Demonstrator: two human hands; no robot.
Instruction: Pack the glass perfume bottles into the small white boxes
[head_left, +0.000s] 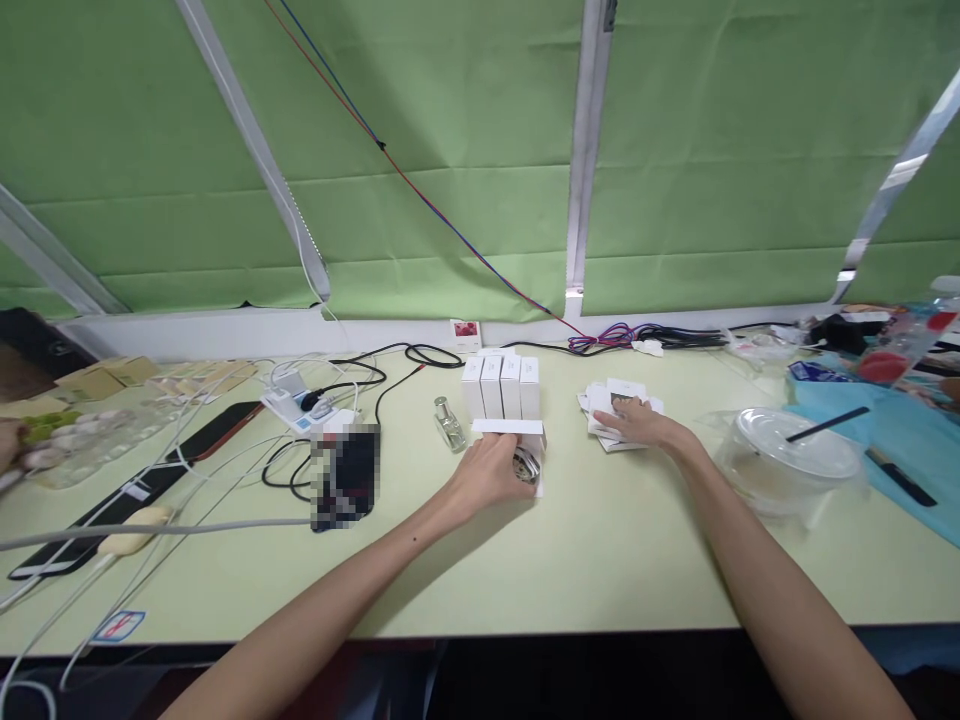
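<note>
1. At the centre of the frame, the left hand [486,472] has its grip wrapped around a small open white box [508,427], its flap standing up and a shiny, silvery item [526,464] showing at the mouth!
2. Right of centre, the right hand [634,420] is down on a loose pile of white cards [626,388], fingers over the top; whether that grip is pinching one, I can't tell from here.
3. Just behind the left hand, slightly above centre, there's a tidy row of closed white boxes [511,388], upright and side by side.
4. Left of that row lies a clear glass bottle [450,427], near the boxes but apart from them, on the pale tabletop [592,560].
5. Over to the right of the frame, a lidded bowl [787,440] sits in clear plastic, with a black stick [829,424] across its top.
6. Centre left, a white power strip [289,408] with tangled cables, and just beside it a pixelated dark object [349,480], too blurred to name.
</note>
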